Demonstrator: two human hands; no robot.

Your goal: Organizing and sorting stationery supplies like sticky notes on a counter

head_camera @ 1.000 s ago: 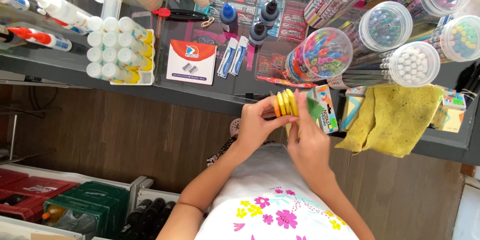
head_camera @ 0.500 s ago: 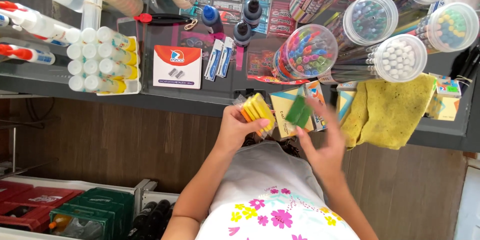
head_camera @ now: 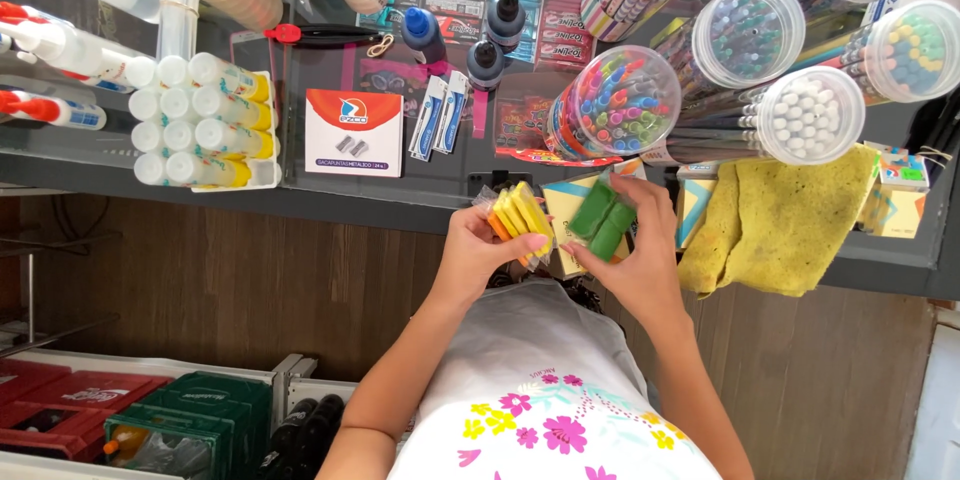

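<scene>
My left hand [head_camera: 475, 255] grips a small stack of yellow and orange blocks [head_camera: 520, 217] in clear wrap, just in front of the counter edge. My right hand [head_camera: 640, 260] holds two green blocks [head_camera: 604, 217] a little to the right of the yellow stack, apart from it. Both hands hover over a flat yellow and teal box [head_camera: 565, 202] lying on the dark glass counter [head_camera: 400, 202].
A yellow cloth [head_camera: 790, 220] lies to the right. Clear tubs of coloured pens [head_camera: 615, 105] and markers stand behind. A red and white box [head_camera: 354, 132], ink bottles [head_camera: 425, 35] and a tray of white glue bottles [head_camera: 200, 120] sit to the left. Crates [head_camera: 190, 420] rest on the floor.
My hands have drawn apart: the green blocks came away from the yellow stack and moved right in my right hand. The left hand shifted slightly left with the yellow ones.
</scene>
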